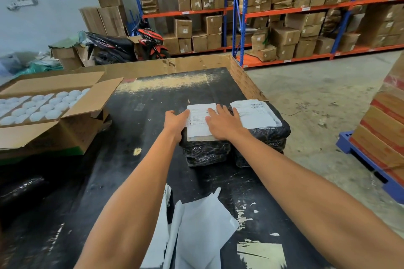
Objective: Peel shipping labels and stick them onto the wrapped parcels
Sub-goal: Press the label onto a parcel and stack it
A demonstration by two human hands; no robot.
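Peeled white backing sheets [196, 225] lay nearest; both flat open hands, left hand [176, 121] and right hand [223, 123], pressed a white paper shipping label [199, 123] onto the black plastic-wrapped parcel [205, 150]; next, probably smoothing its edges

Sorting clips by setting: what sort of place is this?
Most likely a warehouse packing area: tall racks stacked with cartons, a pallet on bare concrete, and black wrapped parcels being labelled on a worktable.

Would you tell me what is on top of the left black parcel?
A white shipping label, pressed by both hands: left hand at its edge, right hand flat, covering part of its print.
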